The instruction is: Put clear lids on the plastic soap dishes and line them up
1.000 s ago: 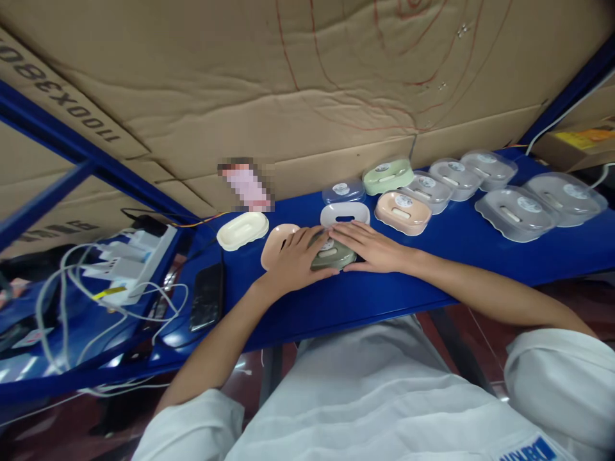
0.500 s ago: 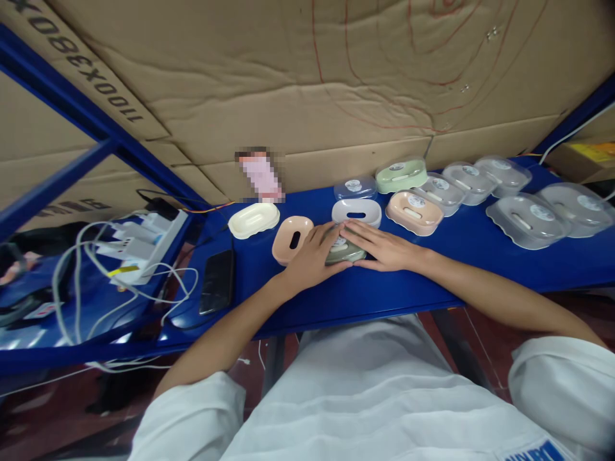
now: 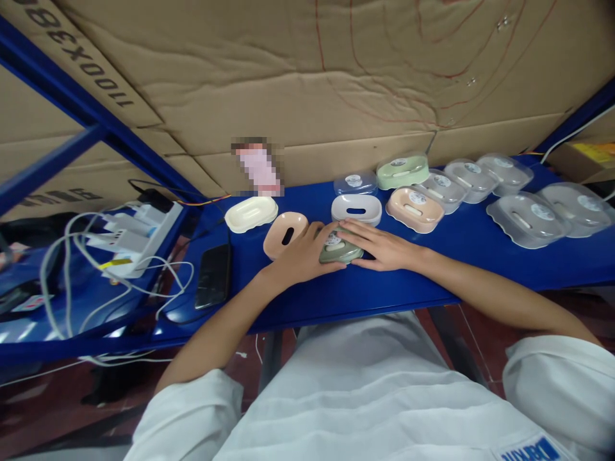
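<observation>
A green soap box with a clear lid and a round label sits on the blue table between both hands. My left hand grips its left side, thumb along the front and fingers over the lid's edge. From the right, my right hand holds it with fingers laid across the lid. Just left of my left hand is a peach tray with a dark slot, partly covered by the fingers. A pale grey slotted tray lies directly behind the hands. Farther left lies a cream tray.
Behind and right stand a lidded peach soap box, a light green one and several clear lids. At left are a dark phone and a white power strip with loose cables. Cardboard walls the back.
My left hand has shifted slightly left, and a wider gap between the hands shows more of the green soap box. The right hand has barely moved. The view has shifted a little.
</observation>
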Demonstrator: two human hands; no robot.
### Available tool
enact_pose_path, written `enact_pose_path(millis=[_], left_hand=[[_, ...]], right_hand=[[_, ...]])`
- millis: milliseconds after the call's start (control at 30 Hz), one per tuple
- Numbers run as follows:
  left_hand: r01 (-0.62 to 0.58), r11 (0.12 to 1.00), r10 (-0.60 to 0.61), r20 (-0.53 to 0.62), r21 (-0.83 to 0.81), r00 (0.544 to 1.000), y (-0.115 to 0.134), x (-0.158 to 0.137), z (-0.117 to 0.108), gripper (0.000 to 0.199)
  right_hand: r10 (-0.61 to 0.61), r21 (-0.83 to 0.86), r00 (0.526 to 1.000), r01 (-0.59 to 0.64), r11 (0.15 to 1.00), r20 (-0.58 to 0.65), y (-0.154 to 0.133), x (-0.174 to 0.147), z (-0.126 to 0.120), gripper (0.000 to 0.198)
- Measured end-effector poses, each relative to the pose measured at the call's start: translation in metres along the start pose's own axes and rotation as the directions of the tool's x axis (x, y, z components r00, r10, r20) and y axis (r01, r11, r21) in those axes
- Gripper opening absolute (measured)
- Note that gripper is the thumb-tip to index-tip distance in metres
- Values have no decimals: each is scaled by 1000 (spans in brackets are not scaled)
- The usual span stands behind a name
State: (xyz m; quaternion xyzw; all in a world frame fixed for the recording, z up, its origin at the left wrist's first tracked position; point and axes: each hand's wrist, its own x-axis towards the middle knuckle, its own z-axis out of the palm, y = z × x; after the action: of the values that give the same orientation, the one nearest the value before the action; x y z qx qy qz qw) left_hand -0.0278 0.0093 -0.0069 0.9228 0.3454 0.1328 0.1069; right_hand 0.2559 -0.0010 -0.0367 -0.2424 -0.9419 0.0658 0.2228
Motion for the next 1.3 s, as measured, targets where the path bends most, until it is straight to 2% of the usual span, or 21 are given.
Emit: enact_pose_path(millis=[300, 400, 467, 533, 600, 733, 867, 933, 1133, 1233, 1300], left_hand=[[18, 999, -18, 16, -29, 1000, -1, 2, 2, 96], [40, 999, -38, 34, -37, 999, 1, 0, -1, 95], [42, 998, -40, 46, -47, 998, 5, 0, -2, 93], [31, 998, -28, 57, -53, 998, 9, 0, -2, 90], [22, 998, -19, 62, -53, 998, 14, 0, -1, 89], [11, 998, -6, 74, -69, 997, 21, 2, 1, 91], [4, 996, 6, 103, -91, 995, 24, 1, 2, 94], [-1, 996, 10, 106, -86, 994, 24, 1, 3, 96], [-40, 997, 44, 48, -71, 998, 23, 1, 7, 93], [-76, 994, 78, 22, -76, 997, 25, 0, 9, 91], [-107, 991, 108, 7, -78, 994, 27, -2, 10, 89]], right_hand=[[-34, 21, 998, 35, 999, -46, 3, 0, 4, 82], [-26, -11, 998, 26, 1000, -60, 7, -2, -10, 81], [58, -81, 992, -68, 994, -113, 11, -4, -25, 73], [211, -146, 956, -243, 959, -204, 19, -2, -39, 67], [341, -177, 907, -389, 904, -248, 29, 5, -46, 72], [497, -258, 856, -516, 817, -141, 51, 39, -38, 86], [685, -321, 727, -659, 681, -38, 62, 76, -17, 89], [719, -333, 693, -690, 643, -47, 61, 88, -7, 86], [679, -247, 723, -687, 684, -129, 60, 108, 19, 82], [642, -85, 755, -654, 752, -133, 69, 119, 25, 87], [593, 67, 790, -591, 804, -153, 73, 122, 20, 90]])
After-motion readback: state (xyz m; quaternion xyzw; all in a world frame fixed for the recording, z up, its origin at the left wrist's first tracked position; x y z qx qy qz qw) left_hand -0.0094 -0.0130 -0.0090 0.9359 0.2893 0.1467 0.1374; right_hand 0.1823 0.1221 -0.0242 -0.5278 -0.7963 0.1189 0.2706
